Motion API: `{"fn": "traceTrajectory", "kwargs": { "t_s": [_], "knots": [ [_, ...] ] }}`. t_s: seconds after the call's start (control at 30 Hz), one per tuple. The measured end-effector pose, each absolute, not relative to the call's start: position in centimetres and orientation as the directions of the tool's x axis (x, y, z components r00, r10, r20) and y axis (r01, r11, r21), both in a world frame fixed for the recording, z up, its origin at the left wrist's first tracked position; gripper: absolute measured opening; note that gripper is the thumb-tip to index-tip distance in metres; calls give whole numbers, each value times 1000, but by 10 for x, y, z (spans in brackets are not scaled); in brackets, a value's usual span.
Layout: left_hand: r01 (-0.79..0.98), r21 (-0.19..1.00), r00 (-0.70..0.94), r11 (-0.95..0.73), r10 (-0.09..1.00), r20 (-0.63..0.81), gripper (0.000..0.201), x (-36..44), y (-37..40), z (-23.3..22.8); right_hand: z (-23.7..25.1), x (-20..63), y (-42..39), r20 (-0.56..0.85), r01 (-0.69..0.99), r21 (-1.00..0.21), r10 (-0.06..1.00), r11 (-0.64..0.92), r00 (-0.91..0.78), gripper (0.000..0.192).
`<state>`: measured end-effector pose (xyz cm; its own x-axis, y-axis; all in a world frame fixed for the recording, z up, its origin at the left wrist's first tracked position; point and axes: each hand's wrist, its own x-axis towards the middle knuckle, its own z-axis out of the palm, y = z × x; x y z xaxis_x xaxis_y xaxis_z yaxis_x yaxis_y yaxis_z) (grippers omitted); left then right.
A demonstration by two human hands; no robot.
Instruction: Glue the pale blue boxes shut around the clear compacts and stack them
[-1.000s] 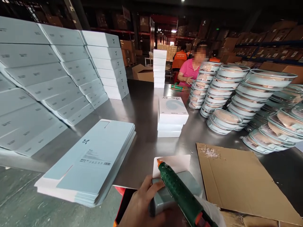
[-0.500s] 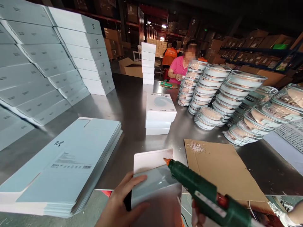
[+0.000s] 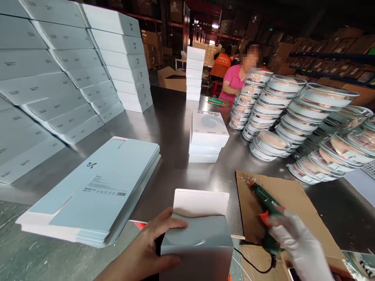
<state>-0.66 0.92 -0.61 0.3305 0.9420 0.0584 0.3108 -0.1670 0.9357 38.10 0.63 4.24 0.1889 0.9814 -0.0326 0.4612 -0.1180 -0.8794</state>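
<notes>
My left hand [image 3: 155, 242] is closed around the left side of a light blue box [image 3: 199, 234], thumb on the near face and fingers over the top. The box's white inner flap [image 3: 200, 202] stands up at the far edge. To the right, my right hand [image 3: 295, 238], in a whitish glove and blurred, is at the body of a green glue gun [image 3: 265, 198] with a red trigger. The gun's orange nozzle rests over the cardboard sheet [image 3: 288, 195], near bits of dried glue.
A stack of flat blue cartons [image 3: 108, 171] lies left, before a wall of boxes [image 3: 58, 78]. Finished boxes [image 3: 209, 128] stand mid-table. Stacked clear-lidded round containers [image 3: 288, 105] fill the right. A person in a pink top [image 3: 234, 82] sits across, near another glue gun [image 3: 216, 101].
The glue gun has moved from the box flap down to the cardboard on the right. The box has turned to face me more squarely, its flap still raised in my left hand's hold.
</notes>
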Motion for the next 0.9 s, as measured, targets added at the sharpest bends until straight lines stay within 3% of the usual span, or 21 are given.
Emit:
{"fn": "traceTrajectory", "kwargs": {
  "t_s": [0.07, 0.13, 0.2, 0.33, 0.4, 0.47, 0.57, 0.63, 0.7, 0.77, 0.83, 0.9],
  "knots": [
    [308, 938, 316, -157, 947, 55, 60, -3, 8, -9, 40, 341, 6, -17, 324, -946, 999, -2, -46, 104],
    [268, 954, 274, -134, 960, 58, 56, 1, 4, -17, 31, 309, 9, 26, 223, -971, 961, 90, -276, 115],
    [121, 985, 197, -126, 975, 100, 42, 9, -2, -27, 20, 290, 10, 98, 205, -959, 904, 198, -415, 107],
    [-250, 951, -13, -182, 983, 184, 35, 24, -7, -32, 10, 286, 9, 223, 318, -866, 868, 385, -444, 89],
    [-225, 951, 35, -210, 974, 223, 39, 24, -4, -26, 16, 287, 11, 276, 325, -818, 818, 475, -504, 81],
    [-118, 966, 185, -232, 950, 251, 33, 20, 2, -17, 25, 285, 15, 318, 334, -759, 766, 559, -559, 76],
    [10, 972, 330, -236, 918, 220, 28, 10, 11, -5, 39, 282, 22, 338, 331, -732, 739, 596, -583, 67],
    [55, 976, 347, -210, 921, 178, 33, 4, 15, -2, 44, 284, 24, 329, 317, -748, 741, 583, -586, 65],
    [49, 984, 258, -168, 954, 150, 36, -2, 17, -1, 44, 292, 23, 269, 298, -822, 791, 486, -549, 65],
    [-23, 996, -11, -89, 996, 88, 39, -6, 19, -2, 40, 300, 21, 151, 202, -945, 892, 256, -426, 63],
    [-116, 993, -294, -33, 956, -3, 43, -6, 19, -7, 33, 307, 19, -18, 82, -997, 960, 5, -279, 63],
    [-154, 988, -412, -18, 910, -48, 43, 1, 18, -13, 27, 308, 17, -77, 78, -995, 977, -63, -196, 56]
  ]
}}
